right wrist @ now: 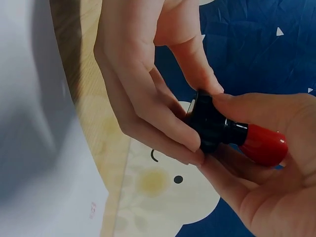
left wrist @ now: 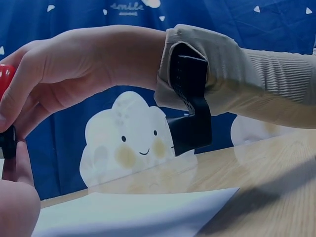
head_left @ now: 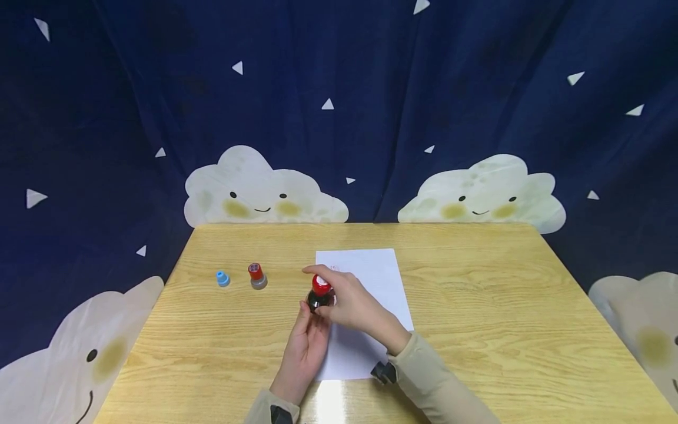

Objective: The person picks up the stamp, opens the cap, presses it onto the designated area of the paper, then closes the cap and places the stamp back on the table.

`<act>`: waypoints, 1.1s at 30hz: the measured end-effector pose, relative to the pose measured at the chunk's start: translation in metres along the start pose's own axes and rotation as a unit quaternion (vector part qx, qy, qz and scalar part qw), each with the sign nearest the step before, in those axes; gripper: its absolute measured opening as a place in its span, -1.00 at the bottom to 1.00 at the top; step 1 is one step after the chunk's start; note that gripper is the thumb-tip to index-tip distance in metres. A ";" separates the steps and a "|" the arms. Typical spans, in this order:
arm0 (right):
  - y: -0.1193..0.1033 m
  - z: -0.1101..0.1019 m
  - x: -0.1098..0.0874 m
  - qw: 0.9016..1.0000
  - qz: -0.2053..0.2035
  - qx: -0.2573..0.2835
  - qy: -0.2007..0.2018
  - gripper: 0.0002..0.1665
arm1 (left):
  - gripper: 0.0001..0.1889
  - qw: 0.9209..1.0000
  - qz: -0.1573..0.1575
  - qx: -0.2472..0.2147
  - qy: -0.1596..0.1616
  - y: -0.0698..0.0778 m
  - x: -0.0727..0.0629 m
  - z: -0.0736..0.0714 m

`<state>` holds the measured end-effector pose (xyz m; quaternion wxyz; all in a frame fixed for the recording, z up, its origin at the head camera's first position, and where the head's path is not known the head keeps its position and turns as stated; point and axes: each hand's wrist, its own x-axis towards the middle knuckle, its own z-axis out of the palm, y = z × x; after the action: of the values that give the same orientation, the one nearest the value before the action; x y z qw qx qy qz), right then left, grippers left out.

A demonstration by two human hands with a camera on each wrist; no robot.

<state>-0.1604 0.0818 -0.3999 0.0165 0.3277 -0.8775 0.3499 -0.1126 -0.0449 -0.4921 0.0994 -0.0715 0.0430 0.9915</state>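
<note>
Both hands meet at a stamp with a round red knob (head_left: 321,285) and a black base (right wrist: 206,121), above the left part of a white paper sheet (head_left: 371,277). From over the top, my right hand (head_left: 354,303) grips it, the red knob lying within the palm and the fingertips at the black base. My left hand (head_left: 307,350) comes from below and pinches the base between thumb and fingers. In the left wrist view, only a slice of the stamp shows at the left edge. Small red marks (right wrist: 93,210) are printed on the paper.
Left of the hands, a small red stamp with a grey lower part (head_left: 258,282) stands on the wooden table (head_left: 492,306). Farther left is a little light-blue stamp-like piece (head_left: 223,278). A dark blue curtain (head_left: 371,118) with clouds hangs behind the table's far edge.
</note>
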 end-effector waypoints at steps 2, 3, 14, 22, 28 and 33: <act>0.000 -0.002 0.000 1.000 -0.001 -0.005 -0.006 -0.08 | -0.66 1.000 -0.004 0.001 -0.004 0.000 0.000 0.000; 0.000 -0.002 0.000 1.000 -0.001 -0.007 -0.009 -0.08 | -0.66 1.000 -0.006 0.004 -0.007 0.000 0.000 -0.001; 0.003 -0.010 0.002 0.999 -0.019 -0.008 -0.037 -0.10 | -0.69 1.000 -0.014 0.024 -0.009 0.000 0.001 -0.003; 0.004 -0.013 0.002 0.999 -0.022 -0.005 -0.047 -0.11 | -0.68 0.999 -0.028 0.006 -0.028 0.000 0.000 -0.005; 0.003 -0.013 0.000 0.998 -0.023 -0.019 -0.049 -0.11 | -0.68 0.999 -0.036 0.006 -0.026 0.000 -0.001 -0.004; 0.004 -0.008 -0.002 0.998 -0.018 -0.030 -0.044 -0.10 | -0.68 0.999 -0.040 0.010 -0.011 -0.001 -0.002 -0.003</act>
<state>-0.1626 0.0897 -0.3966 -0.0057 0.3580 -0.8814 0.3080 -0.1105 -0.0441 -0.4945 0.1401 -0.0611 0.0491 0.9870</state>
